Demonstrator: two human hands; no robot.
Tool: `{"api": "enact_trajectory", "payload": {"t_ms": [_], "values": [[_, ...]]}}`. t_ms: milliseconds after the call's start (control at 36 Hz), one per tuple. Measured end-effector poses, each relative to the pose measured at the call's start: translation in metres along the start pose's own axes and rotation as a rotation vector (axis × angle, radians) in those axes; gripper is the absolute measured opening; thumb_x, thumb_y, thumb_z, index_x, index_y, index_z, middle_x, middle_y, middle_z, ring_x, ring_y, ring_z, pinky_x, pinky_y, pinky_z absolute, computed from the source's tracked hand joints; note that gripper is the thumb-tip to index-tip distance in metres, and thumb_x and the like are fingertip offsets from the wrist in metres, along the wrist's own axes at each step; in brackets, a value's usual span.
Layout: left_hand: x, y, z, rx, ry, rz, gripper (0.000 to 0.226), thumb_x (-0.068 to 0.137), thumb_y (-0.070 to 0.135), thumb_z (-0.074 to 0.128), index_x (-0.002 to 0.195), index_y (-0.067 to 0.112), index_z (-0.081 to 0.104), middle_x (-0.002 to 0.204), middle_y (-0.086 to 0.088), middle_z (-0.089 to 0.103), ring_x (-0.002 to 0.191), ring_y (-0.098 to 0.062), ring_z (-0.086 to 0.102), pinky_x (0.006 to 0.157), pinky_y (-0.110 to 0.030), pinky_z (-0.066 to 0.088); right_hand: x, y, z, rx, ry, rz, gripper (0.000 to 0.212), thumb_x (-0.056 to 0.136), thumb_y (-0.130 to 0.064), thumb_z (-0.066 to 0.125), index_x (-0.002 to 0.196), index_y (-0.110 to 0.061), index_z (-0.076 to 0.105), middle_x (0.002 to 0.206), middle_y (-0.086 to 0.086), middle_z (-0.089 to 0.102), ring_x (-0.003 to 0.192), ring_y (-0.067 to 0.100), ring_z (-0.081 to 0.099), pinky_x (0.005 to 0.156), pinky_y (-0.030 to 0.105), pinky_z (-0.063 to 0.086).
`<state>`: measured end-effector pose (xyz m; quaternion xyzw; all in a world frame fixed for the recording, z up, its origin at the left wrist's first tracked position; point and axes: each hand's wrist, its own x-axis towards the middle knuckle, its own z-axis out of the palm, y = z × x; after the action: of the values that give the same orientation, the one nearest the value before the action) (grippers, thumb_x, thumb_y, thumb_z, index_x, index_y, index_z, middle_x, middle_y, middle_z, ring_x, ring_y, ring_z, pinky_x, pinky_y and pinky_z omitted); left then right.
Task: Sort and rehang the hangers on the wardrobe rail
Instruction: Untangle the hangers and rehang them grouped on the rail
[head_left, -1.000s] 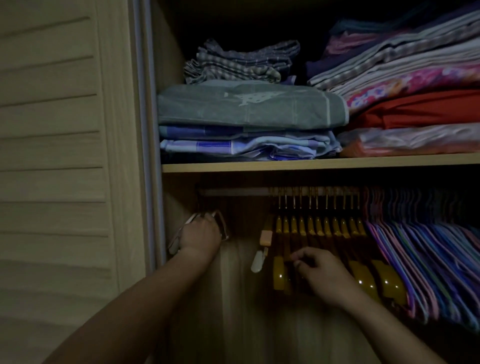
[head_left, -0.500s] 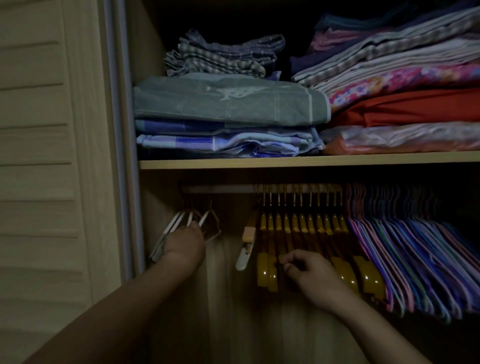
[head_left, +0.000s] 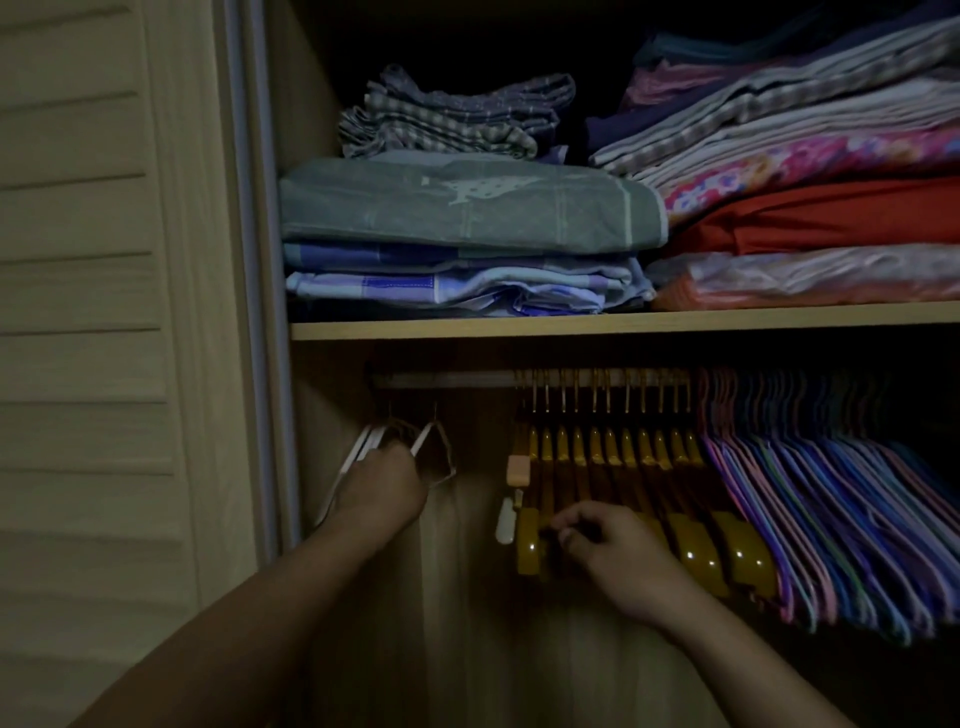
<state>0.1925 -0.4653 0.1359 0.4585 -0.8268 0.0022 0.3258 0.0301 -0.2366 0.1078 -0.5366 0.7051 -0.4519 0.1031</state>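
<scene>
A metal rail (head_left: 447, 379) runs under the shelf. Several yellow wooden hangers (head_left: 613, 457) hang from its middle, and a dense row of purple, pink and blue thin hangers (head_left: 831, 483) fills the right. My left hand (head_left: 382, 486) grips a small bunch of white and wire hangers (head_left: 431, 447) below the rail's bare left end; their hooks are off the rail. My right hand (head_left: 618, 556) pinches the lower end of the leftmost yellow hangers. A hanger with pale clips (head_left: 517, 486) hangs at the left of the yellow group.
A wooden shelf (head_left: 571, 325) above the rail carries stacks of folded cloth (head_left: 467, 218). A slatted sliding door (head_left: 104, 312) stands at the left, its frame close to my left hand. The wardrobe's back panel (head_left: 483, 649) lies behind my forearms.
My left hand with its bunch of hangers has dropped a little below the rail. My right hand stays on the yellow hangers' lower ends. The camera has shifted slightly.
</scene>
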Motion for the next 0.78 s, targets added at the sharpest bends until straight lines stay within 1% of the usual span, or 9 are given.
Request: {"api": "enact_trajectory", "payload": {"t_ms": [56,139,167,250,361,444,556,639,778], "values": [[0.006,0.004,-0.003,-0.028,0.014,0.008,0.042,0.087,0.024,0.062,0.127,0.013,0.055,0.125,-0.011,0.06,0.116,-0.031,0.057,0.094,-0.039,0.05,-0.002,0.002,-0.002,-0.003,0.008,0.007,0.017,0.1,-0.022,0.054,0.101,-0.036,0.065,0.102,-0.011,0.065,0.095,0.012,0.063,0.081,0.032,0.054],[0.017,0.016,-0.014,-0.032,0.021,-0.021,0.035,0.085,0.025,0.065,0.115,0.011,0.054,0.114,-0.016,0.065,0.104,-0.036,0.063,0.077,-0.035,0.049,-0.003,0.005,-0.004,-0.003,0.018,0.021,0.016,0.1,-0.023,0.055,0.099,-0.035,0.065,0.104,-0.007,0.067,0.098,0.017,0.065,0.086,0.039,0.055],[0.022,0.02,-0.017,-0.033,0.015,-0.026,0.034,0.085,0.024,0.064,0.114,0.011,0.053,0.113,-0.017,0.065,0.102,-0.037,0.063,0.075,-0.036,0.048,-0.003,0.005,-0.004,-0.005,0.022,0.022,0.015,0.1,-0.023,0.056,0.099,-0.035,0.065,0.103,-0.007,0.067,0.097,0.017,0.065,0.086,0.04,0.055],[0.04,0.033,-0.024,-0.023,0.017,-0.056,0.029,0.086,0.025,0.059,0.112,0.013,0.061,0.113,-0.016,0.065,0.102,-0.038,0.064,0.08,-0.038,0.05,-0.003,0.007,-0.004,-0.007,0.03,0.032,0.015,0.1,-0.024,0.056,0.098,-0.035,0.066,0.101,-0.007,0.068,0.095,0.017,0.066,0.085,0.041,0.055],[0.06,0.043,-0.02,-0.002,-0.049,-0.116,0.03,0.089,0.029,0.06,0.113,0.012,0.067,0.119,-0.016,0.064,0.107,-0.037,0.063,0.089,-0.039,0.052,-0.004,0.009,-0.001,0.014,0.004,0.042,0.014,0.1,-0.027,0.056,0.099,-0.036,0.066,0.106,-0.015,0.065,0.1,0.001,0.059,0.087,0.026,0.051],[0.057,0.043,-0.001,0.033,-0.123,-0.097,0.029,0.091,0.027,0.06,0.115,0.011,0.065,0.12,-0.016,0.065,0.109,-0.034,0.063,0.086,-0.037,0.05,-0.014,0.013,0.004,0.052,-0.033,0.065,0.015,0.1,-0.027,0.055,0.1,-0.035,0.067,0.102,-0.016,0.065,0.096,0.0,0.058,0.076,0.017,0.045],[0.015,0.022,0.028,0.097,-0.199,-0.008,0.035,0.091,0.02,0.057,0.125,0.011,0.06,0.125,-0.015,0.063,0.114,-0.032,0.06,0.091,-0.035,0.048,-0.033,0.026,0.025,0.163,-0.083,0.083,0.017,0.098,-0.009,0.055,0.099,-0.02,0.068,0.088,-0.002,0.066,0.075,0.008,0.058,0.063,0.014,0.043],[-0.045,-0.014,0.048,0.078,-0.279,0.076,0.019,0.092,0.018,0.059,0.107,0.009,0.063,0.108,-0.014,0.067,0.1,-0.028,0.064,0.079,-0.03,0.045,-0.051,0.048,0.051,0.242,-0.158,0.139,0.016,0.096,0.003,0.052,0.1,0.001,0.067,0.082,0.009,0.06,0.071,0.016,0.051,0.056,0.017,0.038],[-0.153,-0.073,0.056,0.013,-0.498,0.013,0.02,0.098,0.027,0.057,0.11,0.013,0.064,0.11,-0.009,0.067,0.103,-0.027,0.064,0.086,-0.035,0.05,-0.077,0.086,0.095,0.268,-0.291,0.291,0.018,0.097,0.003,0.052,0.102,-0.003,0.069,0.084,0.007,0.063,0.066,0.012,0.053,0.053,0.015,0.04]]}}
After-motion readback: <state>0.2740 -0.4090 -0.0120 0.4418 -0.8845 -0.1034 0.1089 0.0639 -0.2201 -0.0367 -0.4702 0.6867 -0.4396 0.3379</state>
